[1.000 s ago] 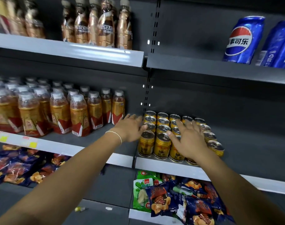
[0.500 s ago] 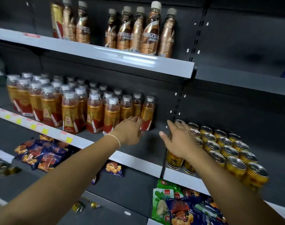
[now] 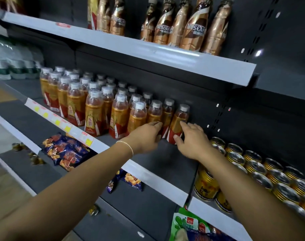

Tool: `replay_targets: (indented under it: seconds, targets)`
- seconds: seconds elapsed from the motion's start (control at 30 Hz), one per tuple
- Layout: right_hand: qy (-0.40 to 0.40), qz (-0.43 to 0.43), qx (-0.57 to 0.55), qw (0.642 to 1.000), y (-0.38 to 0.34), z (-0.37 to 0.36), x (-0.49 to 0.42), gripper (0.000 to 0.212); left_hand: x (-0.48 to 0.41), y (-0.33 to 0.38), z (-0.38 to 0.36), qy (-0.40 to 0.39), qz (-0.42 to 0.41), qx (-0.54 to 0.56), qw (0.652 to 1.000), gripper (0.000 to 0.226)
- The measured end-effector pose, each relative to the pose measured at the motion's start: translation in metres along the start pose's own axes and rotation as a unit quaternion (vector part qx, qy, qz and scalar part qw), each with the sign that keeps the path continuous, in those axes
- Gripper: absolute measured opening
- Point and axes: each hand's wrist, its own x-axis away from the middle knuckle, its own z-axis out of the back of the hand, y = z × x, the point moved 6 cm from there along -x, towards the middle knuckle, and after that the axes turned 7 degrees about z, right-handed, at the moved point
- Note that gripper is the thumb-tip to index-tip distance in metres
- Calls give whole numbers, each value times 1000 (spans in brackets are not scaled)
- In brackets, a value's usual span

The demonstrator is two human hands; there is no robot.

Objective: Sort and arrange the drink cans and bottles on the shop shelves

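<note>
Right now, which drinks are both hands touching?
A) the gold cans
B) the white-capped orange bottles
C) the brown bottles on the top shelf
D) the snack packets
B: the left hand and right hand both rest against the orange bottles at the right end of the middle row, with the right hand's fingers round the last bottle.
</note>
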Motion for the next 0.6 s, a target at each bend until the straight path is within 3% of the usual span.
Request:
replay_targets:
  seconds: [0.23,0.47,0.6]
  targets:
    - [43,-154,-190,969,32,-10,-44,36,-41,2,-28,-50,-37,37,997,68]
    - [78,-287,-272,915,40,-26,-79,59,-62,-12,-52,-114,-127,73,983,66]
    - [91,-314,-275,904,40,-38,-92,32,-66,-20,-55,-130,-163,93,974,60]
